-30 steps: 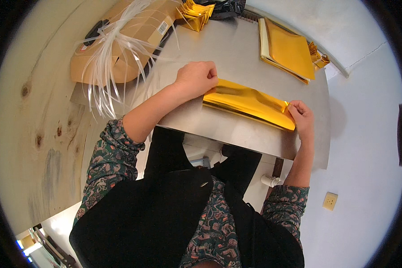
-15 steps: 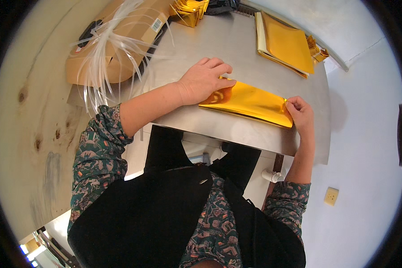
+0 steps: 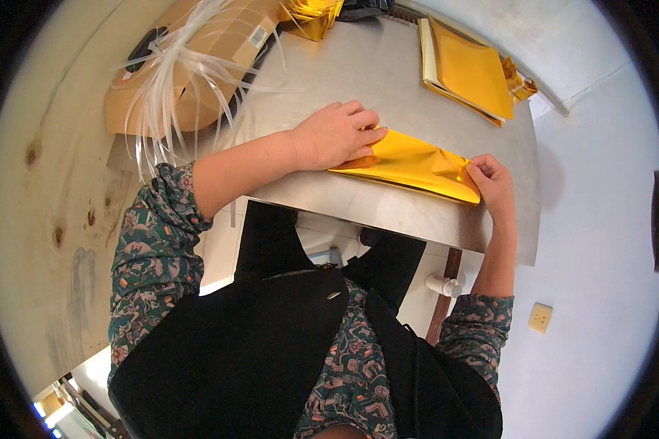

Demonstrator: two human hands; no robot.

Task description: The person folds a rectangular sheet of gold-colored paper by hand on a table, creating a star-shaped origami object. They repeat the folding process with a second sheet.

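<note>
A folded sheet of shiny gold foil paper (image 3: 410, 162) lies lengthwise near the front edge of the metal table, its long side facing me. My left hand (image 3: 338, 136) rests over its left end, fingers bent and closed on the foil there; part of that end is hidden beneath the hand. At the opposite end, my right hand (image 3: 493, 183) pinches the corner between thumb and fingers. Creases run across the foil close to the right pinch. Several layers show along the near edge.
A stack of gold sheets (image 3: 470, 69) lies at the far right, with small folded gold pieces (image 3: 518, 82) beside it. More folded gold pieces (image 3: 311, 16) sit at the back. Clear plastic strips (image 3: 172, 80) spread over a cardboard box (image 3: 223, 44) on the left.
My left thumb has drawn down and in against the left end of the foil. Fresh creases show near my right hand, which keeps its pinch.
</note>
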